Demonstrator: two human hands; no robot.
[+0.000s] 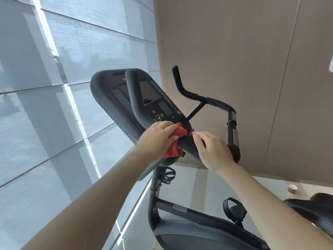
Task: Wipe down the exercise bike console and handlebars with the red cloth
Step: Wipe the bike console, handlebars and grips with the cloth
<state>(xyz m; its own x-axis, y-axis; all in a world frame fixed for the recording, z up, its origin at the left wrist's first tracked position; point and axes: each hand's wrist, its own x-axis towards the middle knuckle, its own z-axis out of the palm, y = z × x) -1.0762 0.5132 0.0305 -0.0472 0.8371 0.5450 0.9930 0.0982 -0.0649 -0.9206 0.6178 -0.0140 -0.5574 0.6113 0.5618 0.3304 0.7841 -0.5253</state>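
L hand w/ red cloth on handlebar, R hand round same bar

Console: few marks are readable. Left of the screen is a column of round buttons with small digits. The topmost reads "1" and the next below looks like "3"; the lower ones are too small to read. Just below the screen, the digits on the numeric keypad are blurred and illegible. Above the screen's upper left corner is a red oval logo, lettering unreadable.
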